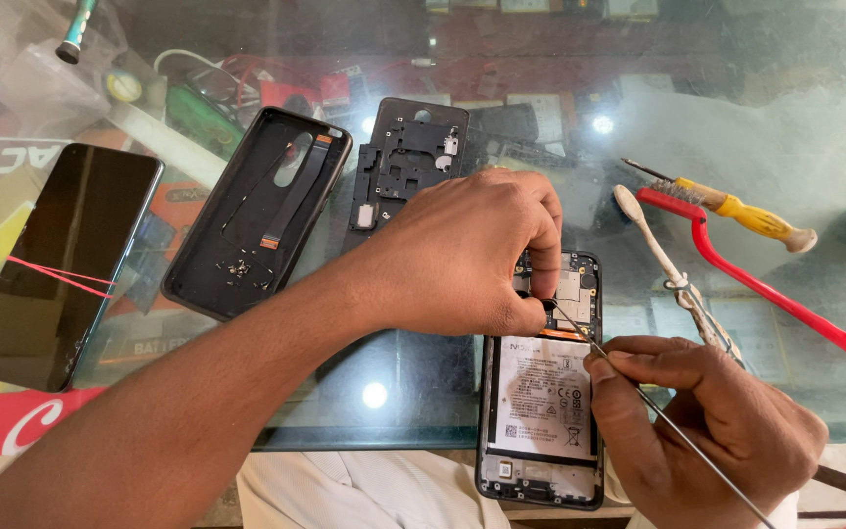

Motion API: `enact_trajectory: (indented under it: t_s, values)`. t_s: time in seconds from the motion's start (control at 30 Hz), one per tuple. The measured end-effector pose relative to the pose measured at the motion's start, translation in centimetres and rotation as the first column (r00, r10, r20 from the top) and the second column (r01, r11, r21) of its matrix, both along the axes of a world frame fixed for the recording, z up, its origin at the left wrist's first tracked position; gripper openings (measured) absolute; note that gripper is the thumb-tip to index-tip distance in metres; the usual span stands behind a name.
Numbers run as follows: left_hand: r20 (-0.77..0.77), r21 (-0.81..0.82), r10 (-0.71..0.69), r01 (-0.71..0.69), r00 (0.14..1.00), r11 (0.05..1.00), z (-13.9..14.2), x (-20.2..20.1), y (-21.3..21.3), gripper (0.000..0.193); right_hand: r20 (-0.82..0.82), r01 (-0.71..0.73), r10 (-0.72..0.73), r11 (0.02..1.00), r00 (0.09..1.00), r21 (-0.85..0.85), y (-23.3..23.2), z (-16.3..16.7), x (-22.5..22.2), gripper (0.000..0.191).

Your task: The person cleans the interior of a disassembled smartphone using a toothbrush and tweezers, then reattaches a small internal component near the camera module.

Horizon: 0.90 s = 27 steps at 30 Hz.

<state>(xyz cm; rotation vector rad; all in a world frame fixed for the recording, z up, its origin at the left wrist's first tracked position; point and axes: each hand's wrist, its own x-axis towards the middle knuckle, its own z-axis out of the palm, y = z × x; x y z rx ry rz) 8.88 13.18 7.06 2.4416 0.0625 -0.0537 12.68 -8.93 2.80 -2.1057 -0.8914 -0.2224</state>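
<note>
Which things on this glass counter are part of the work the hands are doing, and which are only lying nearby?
In use:
- opened phone, its battery showing
- thin metal probe in the right hand
- left hand pressing on the phone's top

Lying nearby:
- black back cover
- black inner frame
- dark screen panel
- red-handled brush
- yellow-handled brush
- white brush

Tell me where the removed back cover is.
In the head view the black back cover lies on the glass counter, left of the left hand, between the dark phone and inner frame.
</note>
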Motion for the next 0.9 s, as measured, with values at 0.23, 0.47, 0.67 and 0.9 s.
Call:
enact_trajectory:
  t_s: [0.23,0.47,0.67,0.9]
  values:
    - [-0.006,-0.005,0.003,-0.003,1.000,1.000,0.0,0.0,0.0,0.012,-0.155,0.035,-0.013,0.989,0.988,0.141,0.1,0.1,-0.2,0.009]
    - [0.020,-0.009,0.006,-0.006,1.000,1.000,0.1,-0.2,0.2,0.014,-0.358,0.057,0.103,0.910,0.928,0.410,0.8,0.8,-0.5,0.007]
    - [0.080,-0.037,-0.003,0.006,0.997,0.999,0.1,-0.5,0.5,0.018,-0.107,-0.161,0.187,0.963,0.976,0.217,0.1,1.6,-0.6,0.014]
    - [0.132,-0.052,-0.057,0.064,0.990,0.997,-0.1,-0.6,1.1,0.019,-0.231,-0.250,0.323,0.922,0.918,0.294,-0.7,1.4,-0.4,0.027]
